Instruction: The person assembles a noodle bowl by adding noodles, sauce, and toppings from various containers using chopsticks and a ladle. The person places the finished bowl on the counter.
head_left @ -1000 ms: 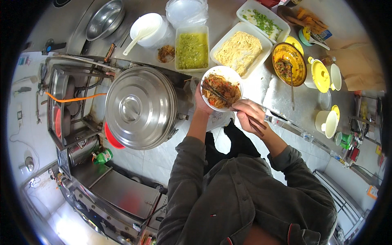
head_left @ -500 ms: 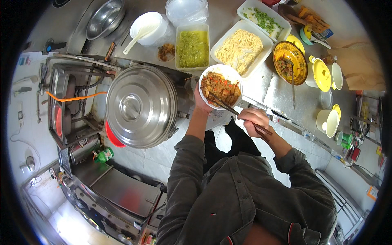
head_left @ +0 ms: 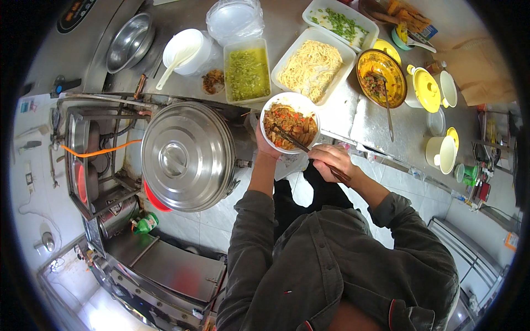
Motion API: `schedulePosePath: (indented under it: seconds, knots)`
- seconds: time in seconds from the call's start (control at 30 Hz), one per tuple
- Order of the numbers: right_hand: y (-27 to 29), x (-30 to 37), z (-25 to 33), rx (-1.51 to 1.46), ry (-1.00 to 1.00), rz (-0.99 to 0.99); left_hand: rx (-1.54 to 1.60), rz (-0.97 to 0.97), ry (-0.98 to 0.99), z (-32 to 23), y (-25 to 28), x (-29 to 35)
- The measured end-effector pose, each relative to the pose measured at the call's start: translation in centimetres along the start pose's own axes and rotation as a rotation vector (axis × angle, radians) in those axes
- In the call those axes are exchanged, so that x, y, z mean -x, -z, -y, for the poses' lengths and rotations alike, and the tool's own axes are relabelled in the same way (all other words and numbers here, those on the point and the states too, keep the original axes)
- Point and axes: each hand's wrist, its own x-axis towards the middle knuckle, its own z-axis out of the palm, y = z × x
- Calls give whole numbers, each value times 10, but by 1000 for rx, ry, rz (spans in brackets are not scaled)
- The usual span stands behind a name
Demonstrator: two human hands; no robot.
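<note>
The left hand [head_left: 266,145] holds a white bowl [head_left: 296,99] of food [head_left: 280,122] beside the worktop [head_left: 376,123], its hidden fingers apparently clamped underneath; the right hand [head_left: 332,160] has fingers clamped on dark chopsticks [head_left: 296,143].

Your camera looks down from your head — shirt [head_left: 314,265] nearest, bowl [head_left: 299,99] beyond. The counter [head_left: 381,124] curves across the top.

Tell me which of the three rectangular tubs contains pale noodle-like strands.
The middle tub, counting left to right; the left tub holds yellow-green food, the right tub chopped greens.
</note>
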Motion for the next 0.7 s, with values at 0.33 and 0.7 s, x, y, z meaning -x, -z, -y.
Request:
schedulePosePath:
  seconds: [0.33, 0.7]
  knots:
    - [11, 5, 0, 60, -11, -6, 39, -90, -71, -7, 26, -6]
    - [18, 17, 9, 2, 3, 7, 30, -91, -107, -9, 31, -8]
